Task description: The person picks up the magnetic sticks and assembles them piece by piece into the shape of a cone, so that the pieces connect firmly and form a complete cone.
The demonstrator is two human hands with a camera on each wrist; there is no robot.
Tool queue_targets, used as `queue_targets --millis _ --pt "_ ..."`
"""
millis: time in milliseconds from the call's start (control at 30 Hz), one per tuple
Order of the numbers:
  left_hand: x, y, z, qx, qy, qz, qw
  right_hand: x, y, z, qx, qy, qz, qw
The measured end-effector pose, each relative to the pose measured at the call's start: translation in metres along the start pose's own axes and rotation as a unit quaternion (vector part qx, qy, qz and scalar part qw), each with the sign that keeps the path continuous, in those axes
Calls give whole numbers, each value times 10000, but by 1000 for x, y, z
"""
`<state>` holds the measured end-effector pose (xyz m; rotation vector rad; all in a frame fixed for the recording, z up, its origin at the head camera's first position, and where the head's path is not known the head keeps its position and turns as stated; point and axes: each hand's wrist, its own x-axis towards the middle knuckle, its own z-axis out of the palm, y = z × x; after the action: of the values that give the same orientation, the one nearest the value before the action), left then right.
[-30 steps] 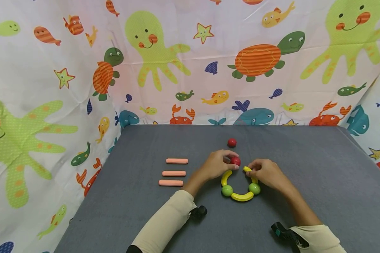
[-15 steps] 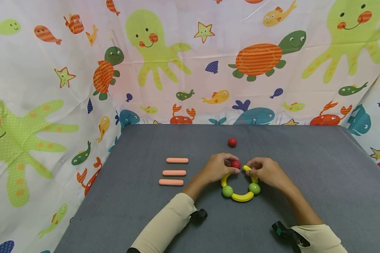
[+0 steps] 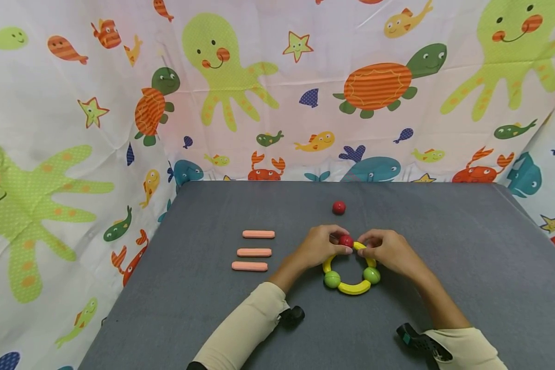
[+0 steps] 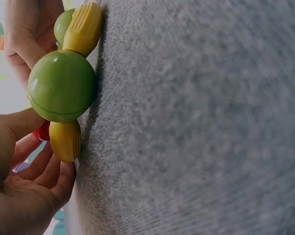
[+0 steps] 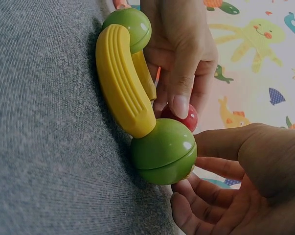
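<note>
Red ball (image 3: 346, 241) pinched in the left hand (image 3: 320, 244) at 12 o'clock of a yellow-and-green ring (image 3: 347, 287).

From the left palm the ball lies towards 3 o'clock, just beside the upper tip of the right-hand yellow arc (image 3: 371, 260), whose long axis runs from 11 to 5 o'clock. The right hand (image 3: 388, 250) pinches that tip, so both hands are near the ball, the left holding it. Whether the ball touches the left-hand yellow arc (image 3: 327, 265), the thumb hides. Green balls (image 3: 332, 279) sit at 8 and 4 o'clock, joined by the lower yellow arc (image 3: 354, 289) at 6. Farther out on the grey table (image 3: 444, 231), a second red ball (image 3: 338, 207) lies towards 12 and three sausage-like pink rods (image 3: 254, 252) towards 9.
</note>
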<state>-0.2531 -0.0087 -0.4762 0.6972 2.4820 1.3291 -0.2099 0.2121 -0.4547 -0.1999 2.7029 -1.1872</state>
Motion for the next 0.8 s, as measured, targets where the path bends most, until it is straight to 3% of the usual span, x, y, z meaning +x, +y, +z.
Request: queue_targets --millis 200,633,800 --pt "-1 0 1 12 -1 4 10000 0 0 1 -21 -13 45 10000" --pt "-11 -8 -2 -540 72 -23 9985 0 0 2 -89 18 -19 10000" --pt "-15 -9 -7 -541 99 -115 9984 0 0 2 -102 -9 24 9999"
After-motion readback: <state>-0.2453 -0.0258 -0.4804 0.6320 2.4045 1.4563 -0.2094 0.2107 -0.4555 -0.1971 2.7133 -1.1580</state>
